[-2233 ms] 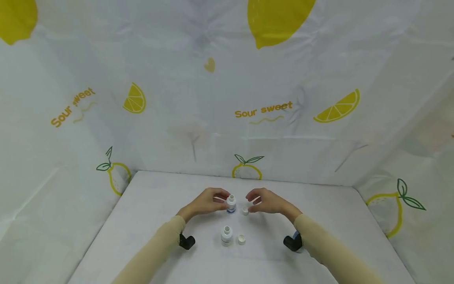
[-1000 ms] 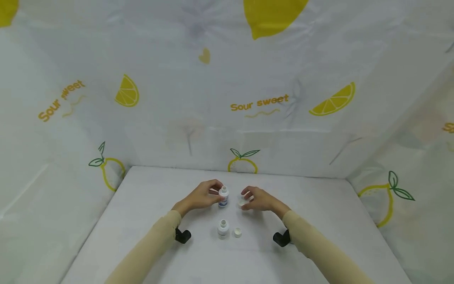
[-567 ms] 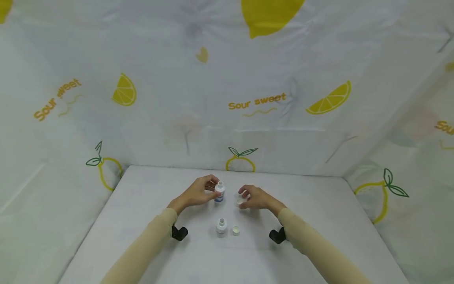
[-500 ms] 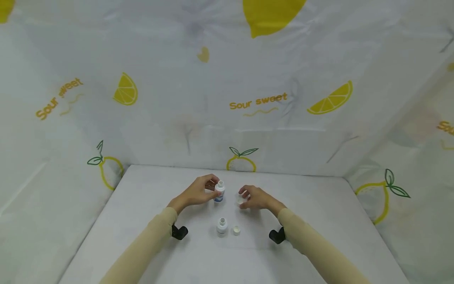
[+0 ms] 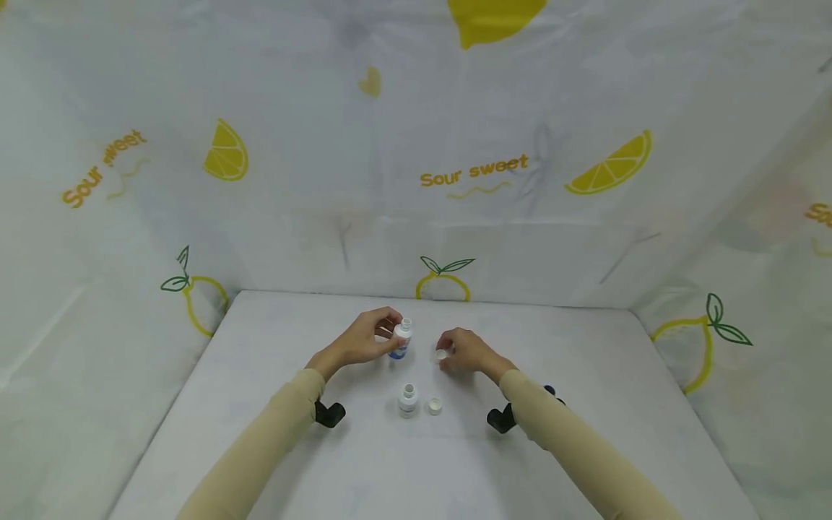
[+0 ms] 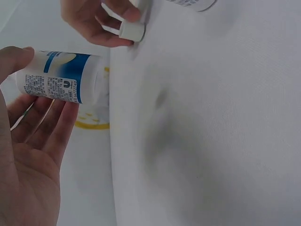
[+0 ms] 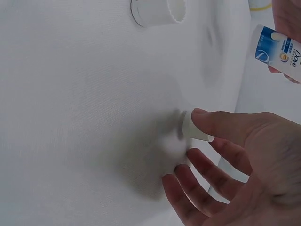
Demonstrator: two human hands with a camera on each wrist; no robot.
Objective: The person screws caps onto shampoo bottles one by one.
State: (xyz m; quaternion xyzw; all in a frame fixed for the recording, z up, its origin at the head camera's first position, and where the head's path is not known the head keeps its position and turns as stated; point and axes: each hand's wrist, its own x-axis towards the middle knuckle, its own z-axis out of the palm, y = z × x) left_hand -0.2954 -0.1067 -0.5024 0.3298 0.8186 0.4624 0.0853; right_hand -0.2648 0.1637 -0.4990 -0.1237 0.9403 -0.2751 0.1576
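My left hand [image 5: 364, 339] grips a small white bottle [image 5: 401, 338] with a blue-banded label, around its side between thumb and fingers. The bottle's mouth is uncapped, and it leans slightly to the right; the left wrist view shows its label [image 6: 61, 77] close up. To the right of it, my right hand [image 5: 469, 352] pinches a white screw cap [image 7: 194, 128] between thumb and fingers, close over the table. Nearer to me stands a second white bottle [image 5: 408, 401], upright and uncapped. Another white cap [image 5: 435, 406] lies just right of that bottle.
A white table [image 5: 403, 469] lies under everything, backed by a white curtain [image 5: 312, 180] with lemon prints. Black camera mounts stick out below both wrists, the left mount [image 5: 330, 415] and the right mount [image 5: 502, 419].
My left hand has carried its bottle a little left and tilted it. My right hand's fingers have closed on the far cap. The front bottle and cap stay put; the head view shifted.
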